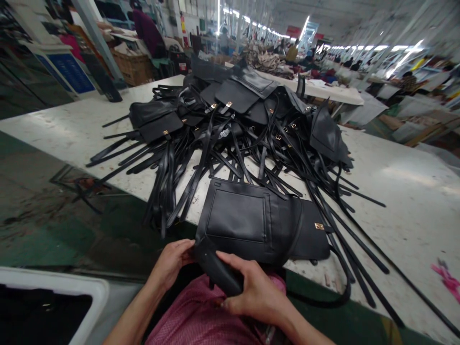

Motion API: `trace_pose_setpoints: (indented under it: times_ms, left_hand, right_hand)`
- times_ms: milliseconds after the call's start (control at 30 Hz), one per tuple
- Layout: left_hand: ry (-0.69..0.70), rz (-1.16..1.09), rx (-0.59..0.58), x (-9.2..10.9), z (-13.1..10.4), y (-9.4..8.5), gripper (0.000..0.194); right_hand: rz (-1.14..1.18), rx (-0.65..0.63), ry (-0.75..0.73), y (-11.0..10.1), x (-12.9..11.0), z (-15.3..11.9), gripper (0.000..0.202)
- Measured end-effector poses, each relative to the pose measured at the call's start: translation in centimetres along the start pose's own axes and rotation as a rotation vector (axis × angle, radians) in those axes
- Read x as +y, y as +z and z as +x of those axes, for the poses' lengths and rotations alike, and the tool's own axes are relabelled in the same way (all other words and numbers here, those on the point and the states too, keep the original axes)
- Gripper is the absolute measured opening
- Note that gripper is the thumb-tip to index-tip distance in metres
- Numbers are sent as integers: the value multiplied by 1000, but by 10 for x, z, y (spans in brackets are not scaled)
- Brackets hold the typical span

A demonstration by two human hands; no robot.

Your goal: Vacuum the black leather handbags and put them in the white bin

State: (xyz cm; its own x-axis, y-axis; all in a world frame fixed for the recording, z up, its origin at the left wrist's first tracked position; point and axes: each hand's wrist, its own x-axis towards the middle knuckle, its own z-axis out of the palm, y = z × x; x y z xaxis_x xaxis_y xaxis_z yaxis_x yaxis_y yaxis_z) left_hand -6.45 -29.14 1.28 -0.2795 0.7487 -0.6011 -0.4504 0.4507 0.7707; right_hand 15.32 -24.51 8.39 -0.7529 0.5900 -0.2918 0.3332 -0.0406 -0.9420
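A black leather bag lies at the table's near edge, its stitched panel facing up and a gold clasp on the flap at right. One part of it, a dark curved side, hangs over the edge toward my lap. My left hand pinches the bag's near left corner, its fingertips partly hidden behind the leather. Around the lower end of the curved side, my right hand is closed, thumb below and fingers above. A black strap loops off the bag's right side.
A heap of black bags with many loose straps covers the middle of the white table. Pink-handled snippers lie at far right. A white bin with dark contents stands at lower left. Other people work farther back.
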Motion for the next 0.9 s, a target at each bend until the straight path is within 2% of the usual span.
trace_pose_setpoints:
  times_ms: [167, 333, 467, 667, 800, 900]
  left_hand:
    - [-48, -131, 51, 0, -2, 3, 20]
    - [-54, -101, 67, -1, -5, 3, 23]
    - [-63, -104, 79, -3, -7, 5, 25]
    - [-139, -239, 104, -8, -8, 10, 32]
    - [-110, -364, 59, -15, -6, 17, 37]
    - [-15, -314, 30, -23, -2, 24, 28]
  right_hand:
    - [88, 69, 11, 6, -5, 9, 79]
    - [179, 217, 68, -9, -5, -2, 78]
    - [64, 155, 54, -10, 1, -11, 77]
    - [-71, 27, -100, 16, 0, -5, 80]
    - [-32, 96, -139, 11, -3, -4, 82]
    - [19, 212, -38, -5, 2, -21, 79]
